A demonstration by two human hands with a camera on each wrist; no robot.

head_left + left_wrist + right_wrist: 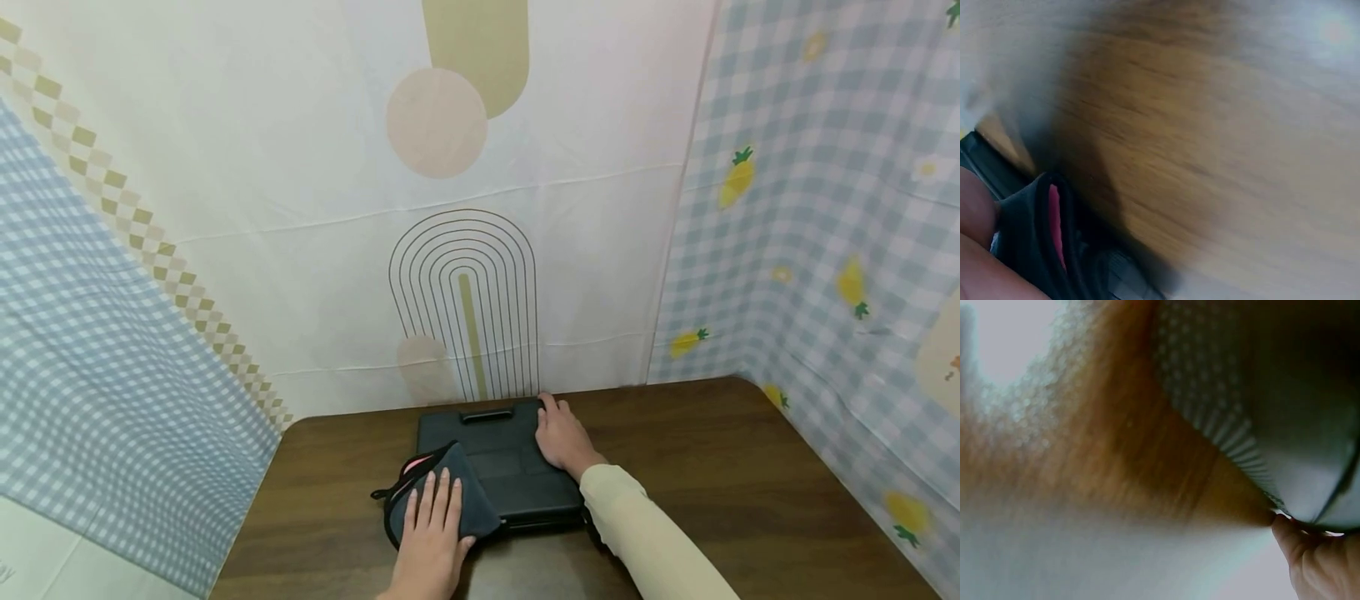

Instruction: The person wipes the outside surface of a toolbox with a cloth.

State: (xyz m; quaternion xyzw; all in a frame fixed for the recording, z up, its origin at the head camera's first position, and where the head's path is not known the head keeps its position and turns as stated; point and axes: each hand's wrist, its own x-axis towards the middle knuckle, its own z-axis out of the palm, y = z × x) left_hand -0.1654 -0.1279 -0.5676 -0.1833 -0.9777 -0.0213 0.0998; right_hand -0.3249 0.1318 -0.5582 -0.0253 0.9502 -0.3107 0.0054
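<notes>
A flat black case with a handle at its far edge lies on the wooden table. On its near left corner sits a dark blue fabric pouch with black trim, a small loop and a pink inside. My left hand rests on the pouch with its fingers straight. In the left wrist view the pouch shows a pink slit beside part of the hand. My right hand grips the case's far right corner. The right wrist view shows its fingers bent at the case's edge; its underside contact is hidden.
The brown wooden table stretches out on both sides of the case. A white patterned cloth hangs right behind its back edge. Checked cloths hang at the left and right.
</notes>
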